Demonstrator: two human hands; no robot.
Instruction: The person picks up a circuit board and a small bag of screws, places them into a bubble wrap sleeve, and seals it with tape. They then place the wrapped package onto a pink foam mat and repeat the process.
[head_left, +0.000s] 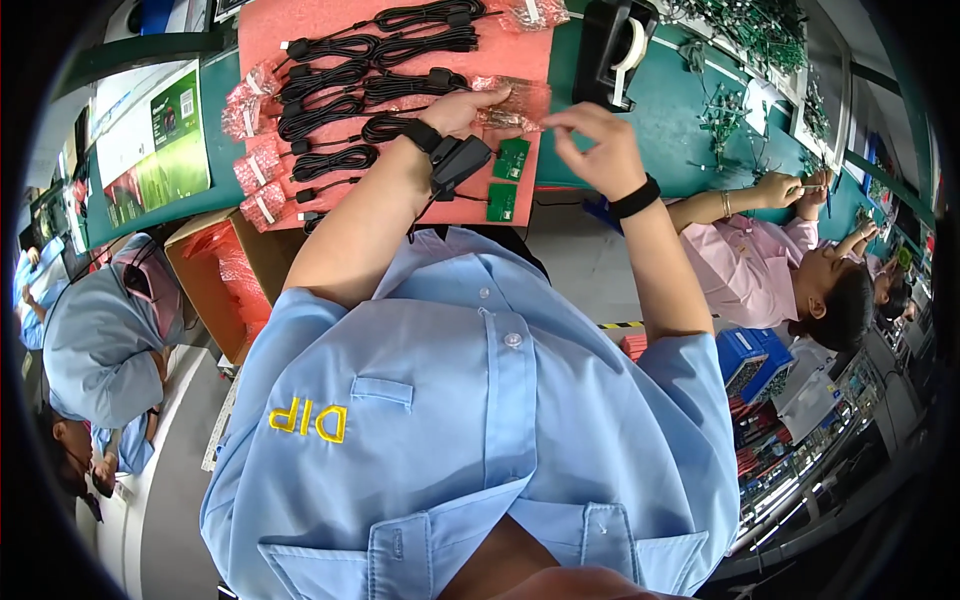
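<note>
Left hand point(462, 108) grips one end of a clear pink bag point(512, 100) lying on the red mat point(400, 20). Bag's long axis runs left-right toward the right hand point(595, 140), fingers loosely curled and empty, just beside its other end; green boards point(508, 175) below

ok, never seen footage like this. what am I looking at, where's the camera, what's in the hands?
One picture, from a fisheye camera worn on a person's head, looking down over their light-blue shirt; straight edges bend. No robot: two bare hands. The left hand holds a clear pinkish plastic bag; the right hand is at the bag's edge, fingers pinched. Below them, on a pink foam mat over a green bench, lie coiled black cables, more small bags and two green circuit boards. Co-workers sit at either side.
</note>
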